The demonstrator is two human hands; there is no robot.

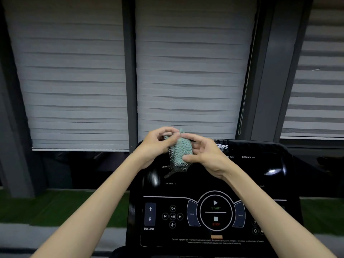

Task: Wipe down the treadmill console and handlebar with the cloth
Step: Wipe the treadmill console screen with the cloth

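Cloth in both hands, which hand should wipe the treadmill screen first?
Probably the right hand. Its thumb and fingers hold the bulk of the cloth, and it is over the middle of the console. The left hand only pinches the cloth's top edge, near the console's left side.

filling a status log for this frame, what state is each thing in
cloth: bunched, held up in both hands in front of the console's top
left hand: pinches the cloth's top
right hand: thumb and forefinger hold the cloth's side
console: display dark, no readout showing
blinds: lowered, shut
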